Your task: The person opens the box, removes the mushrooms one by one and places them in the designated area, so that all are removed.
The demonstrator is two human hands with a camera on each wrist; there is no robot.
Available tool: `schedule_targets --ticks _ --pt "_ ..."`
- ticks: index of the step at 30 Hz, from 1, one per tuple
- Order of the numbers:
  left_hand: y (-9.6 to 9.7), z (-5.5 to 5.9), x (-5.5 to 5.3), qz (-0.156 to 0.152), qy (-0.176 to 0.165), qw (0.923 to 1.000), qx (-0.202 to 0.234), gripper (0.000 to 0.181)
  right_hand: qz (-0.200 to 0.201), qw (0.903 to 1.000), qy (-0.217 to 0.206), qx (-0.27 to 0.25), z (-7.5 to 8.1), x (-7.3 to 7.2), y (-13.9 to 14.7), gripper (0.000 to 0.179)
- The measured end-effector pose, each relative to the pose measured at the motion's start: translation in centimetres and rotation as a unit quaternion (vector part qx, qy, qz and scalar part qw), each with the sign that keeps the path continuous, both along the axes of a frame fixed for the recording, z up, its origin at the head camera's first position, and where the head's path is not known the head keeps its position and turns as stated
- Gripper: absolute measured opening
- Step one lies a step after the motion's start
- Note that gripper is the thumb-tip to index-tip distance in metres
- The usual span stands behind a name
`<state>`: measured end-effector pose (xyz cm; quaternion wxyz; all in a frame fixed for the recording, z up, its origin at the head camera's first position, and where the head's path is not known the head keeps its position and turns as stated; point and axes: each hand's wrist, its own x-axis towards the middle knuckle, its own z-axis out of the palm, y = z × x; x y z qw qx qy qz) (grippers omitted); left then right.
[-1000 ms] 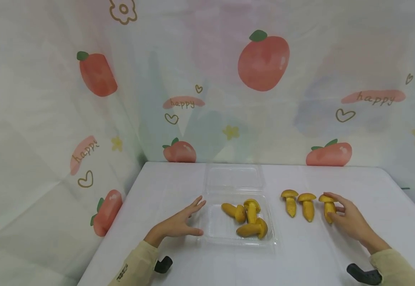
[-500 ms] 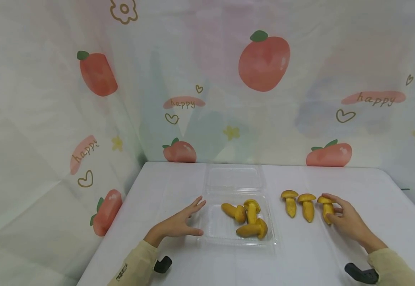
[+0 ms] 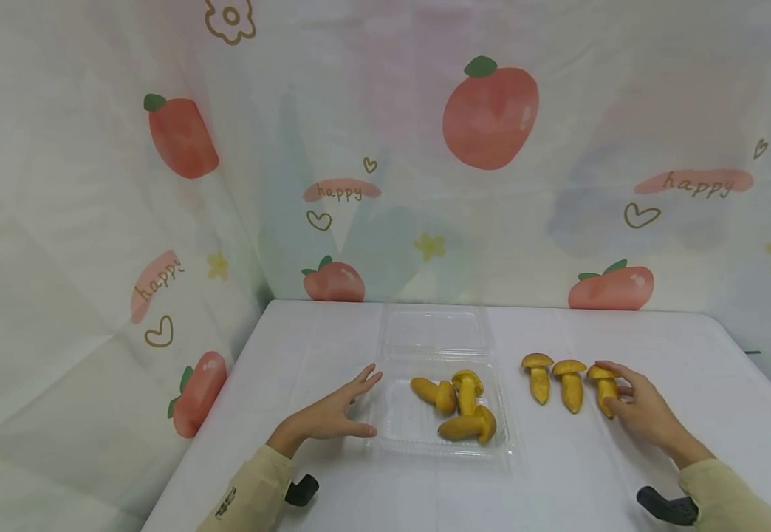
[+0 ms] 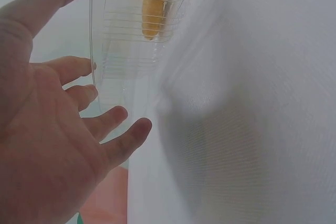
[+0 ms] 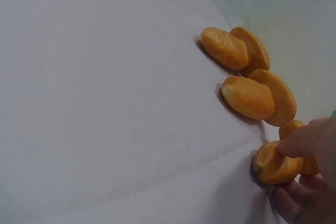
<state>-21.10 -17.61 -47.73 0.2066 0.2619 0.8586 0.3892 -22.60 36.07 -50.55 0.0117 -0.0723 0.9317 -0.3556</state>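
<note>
Thumb and fingers of my right hand (image 3: 648, 406) grip the rightmost yellow mushroom (image 3: 605, 391), one finger at its cap and the thumb at its stem. In the right wrist view the thumb presses that mushroom's stem (image 5: 275, 163) as it lies on the table. Two more mushrooms, a middle one (image 3: 570, 386) and a left one (image 3: 538, 378), lie in a row beside it, caps away from me. My left hand (image 3: 326, 417), fingers spread, is at the left side of a clear plastic box (image 3: 395, 436). Inside that box lie 3 mushrooms (image 3: 468, 425).
The box's clear lid (image 3: 435, 329) is folded back toward the wall. A white cloth (image 3: 558, 480) covers the table. Behind and to the left hang printed curtains (image 3: 385, 111) with fruit pictures. Black wrist mounts (image 3: 667, 508) stick out below the sleeves.
My right hand has slid slightly left with the mushroom, which now lies closer to the middle one in the row. My left hand and the box stay practically where they were.
</note>
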Motion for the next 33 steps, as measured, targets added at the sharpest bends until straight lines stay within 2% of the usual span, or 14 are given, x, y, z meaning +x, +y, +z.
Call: schedule_targets --ticks 13,23,33 --pt "-0.01 -0.43 0.01 -0.002 -0.005 0.9999 0.015 0.095 -0.001 0.9998 0.004 0.017 -0.01 -0.07 0.21 0.064" --pt "-0.14 -0.26 -0.03 -0.002 0.002 0.9999 0.013 0.095 -0.017 0.9989 -0.030 0.033 0.28 -0.39 0.14 0.067" --pt "-0.17 -0.30 -0.11 -0.004 0.004 0.9999 0.010 0.095 -0.026 0.9978 -0.043 0.043 0.63 0.12 0.45 0.068"
